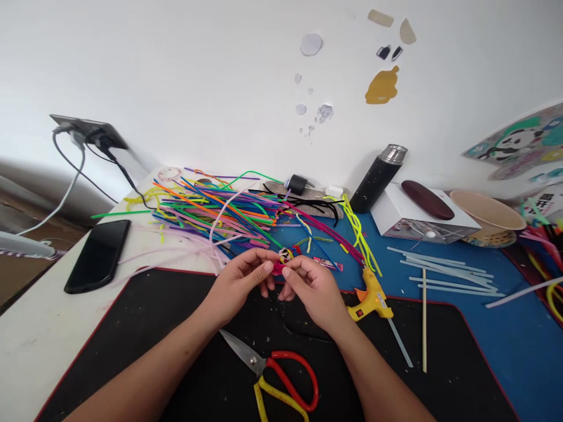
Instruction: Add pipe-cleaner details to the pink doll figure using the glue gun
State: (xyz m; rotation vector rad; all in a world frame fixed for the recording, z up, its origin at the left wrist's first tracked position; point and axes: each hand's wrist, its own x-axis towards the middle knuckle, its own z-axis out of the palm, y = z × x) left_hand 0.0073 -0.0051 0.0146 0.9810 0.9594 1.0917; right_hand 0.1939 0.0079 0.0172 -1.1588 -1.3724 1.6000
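Observation:
Between the fingertips of my left hand and my right hand is a small magenta fuzzy piece. Both thumbs and forefingers pinch it from either side, above the black mat. Just behind the fingertips shows a small yellow, white, black and red figure, partly hidden; whether it is joined to the magenta piece I cannot tell. Scissors with red and yellow handles lie below my hands. A yellow glue gun with a glue stick in its back rests beside my right hand.
Many coloured pipe cleaners are heaped behind my hands. A phone lies at left. At right are loose glue sticks, a wooden stick, a black thermos, a white box and a bowl.

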